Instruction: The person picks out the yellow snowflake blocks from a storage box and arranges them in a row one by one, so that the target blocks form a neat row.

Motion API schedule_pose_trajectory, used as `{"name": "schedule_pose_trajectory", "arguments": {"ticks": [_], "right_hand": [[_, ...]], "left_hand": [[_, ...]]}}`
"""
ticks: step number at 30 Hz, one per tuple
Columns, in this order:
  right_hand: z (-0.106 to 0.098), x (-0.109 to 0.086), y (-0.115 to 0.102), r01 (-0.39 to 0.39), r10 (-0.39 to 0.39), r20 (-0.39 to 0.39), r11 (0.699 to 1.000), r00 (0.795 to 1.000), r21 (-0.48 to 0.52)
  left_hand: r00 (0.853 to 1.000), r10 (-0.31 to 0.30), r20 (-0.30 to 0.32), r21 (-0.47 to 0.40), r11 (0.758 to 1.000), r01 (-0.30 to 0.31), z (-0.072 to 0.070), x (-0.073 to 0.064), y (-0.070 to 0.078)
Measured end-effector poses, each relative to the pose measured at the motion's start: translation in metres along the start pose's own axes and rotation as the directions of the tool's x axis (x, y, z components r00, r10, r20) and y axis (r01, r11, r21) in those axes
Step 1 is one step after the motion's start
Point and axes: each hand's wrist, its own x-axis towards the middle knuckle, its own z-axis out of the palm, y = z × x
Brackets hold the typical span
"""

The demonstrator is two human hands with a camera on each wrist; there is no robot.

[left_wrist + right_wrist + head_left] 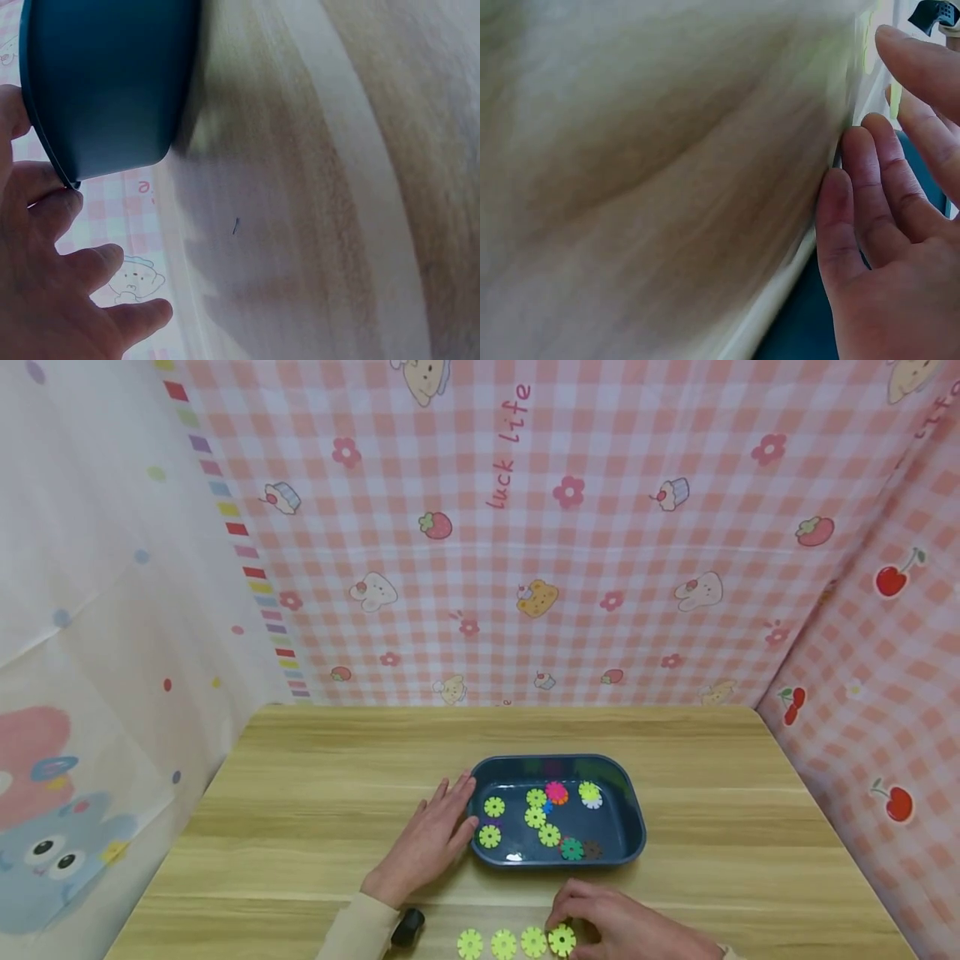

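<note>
While the right hand [618, 922] pinches a yellow-green disc [568, 936] between curled fingers, three matching discs [504, 945] lie just left of it — a fingertip's brush could knock them askew. Beyond, the left hand [426, 841], fingers spread, touches the tray [615, 822].

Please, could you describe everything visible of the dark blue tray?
The dark blue tray is a rounded rectangle with raised walls and a thin rim; it looks smooth and glossy, perhaps plastic. It sits open side up on the table, long sides across. Notched discs in several colours lie inside, some overlapping. The left hand touches its left end.
</note>
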Motion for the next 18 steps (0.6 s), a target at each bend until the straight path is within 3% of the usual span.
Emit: {"name": "schedule_pose_trajectory", "arguments": {"ticks": [12, 18], "right_hand": [[0.0012, 0.0006, 0.006, -0.059, 0.054, 0.042, 0.99, 0.998, 0.124], [0.0019, 0.0025, 0.0085, -0.071, 0.065, 0.052, 0.989, 0.997, 0.131]], "left_hand": [[1.0, -0.009, 0.011, -0.019, 1.0, 0.009, 0.0014, 0.0001, -0.0012], [1.0, -0.005, 0.012, -0.022, 1.0, 0.005, 0.0013, 0.0009, -0.0021]]}}
